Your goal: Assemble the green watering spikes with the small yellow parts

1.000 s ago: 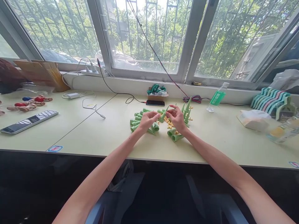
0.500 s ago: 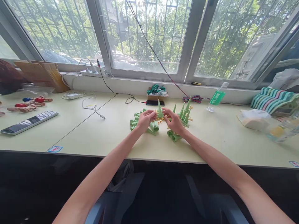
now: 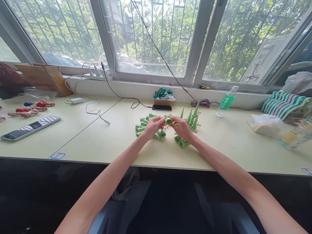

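My right hand [image 3: 182,127] holds a pale green plastic cone [image 3: 169,121] between thumb and fingers, its hollow round end facing me. Close against the cone's left side, my left hand [image 3: 154,127] has its fingertips pinched; a bit of yellow shows there, too small to name. Under my hands lie several small orange-yellow pieces [image 3: 166,127]. Left of them is a pile of green cones [image 3: 143,123] lying on their sides. Beyond my right hand, several green cones with yellow pegs [image 3: 195,113] stand upright. Two more cones [image 3: 181,143] lie below my right wrist, open ends toward me.
A black phone [image 3: 162,107] lies behind my hands, before a small box with green wrapping [image 3: 163,94]. A water bottle [image 3: 225,101] stands right, near tissues [image 3: 265,124] and pastel hangers [image 3: 284,105]. Cables [image 3: 97,112] and a long dark device [image 3: 31,128] lie left on the table [image 3: 97,146].
The cone between my hands has turned from pointing upright to showing its hollow base toward me. My hands have stayed in nearly the same place.
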A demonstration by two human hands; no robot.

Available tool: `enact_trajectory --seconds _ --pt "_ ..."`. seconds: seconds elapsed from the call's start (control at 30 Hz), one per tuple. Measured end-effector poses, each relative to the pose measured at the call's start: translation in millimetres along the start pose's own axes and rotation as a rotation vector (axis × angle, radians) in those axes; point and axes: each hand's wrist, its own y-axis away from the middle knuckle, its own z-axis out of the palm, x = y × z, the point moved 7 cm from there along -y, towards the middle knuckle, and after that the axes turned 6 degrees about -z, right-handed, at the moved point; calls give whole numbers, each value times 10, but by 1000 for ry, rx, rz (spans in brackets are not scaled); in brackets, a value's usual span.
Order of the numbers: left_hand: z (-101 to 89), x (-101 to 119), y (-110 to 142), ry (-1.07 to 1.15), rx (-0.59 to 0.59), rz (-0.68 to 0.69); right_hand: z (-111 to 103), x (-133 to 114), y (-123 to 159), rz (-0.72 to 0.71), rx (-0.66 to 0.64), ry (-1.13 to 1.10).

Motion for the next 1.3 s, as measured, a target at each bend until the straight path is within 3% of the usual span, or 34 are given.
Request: enact_trajectory --seconds 0.23,0.37,0.6,0.9,1.17,1.3 --pt "-16 -12 20 -6 -31 -11 3 16 16 -38 14 -34" --pt "-11 21 28 -74 -35 50 18 7 15 -42 9 -76" --pt "13 88 35 -229 -27 209 24 1 7 18 -21 -50" --pt "76 157 74 -269 -45 269 21 29 18 126 -19 -74" --pt "109 195 100 -238 -40 259 17 74 12 155 13 -98" --pt "76 169 76 -182 8 190 -20 100 9 129 57 -79"
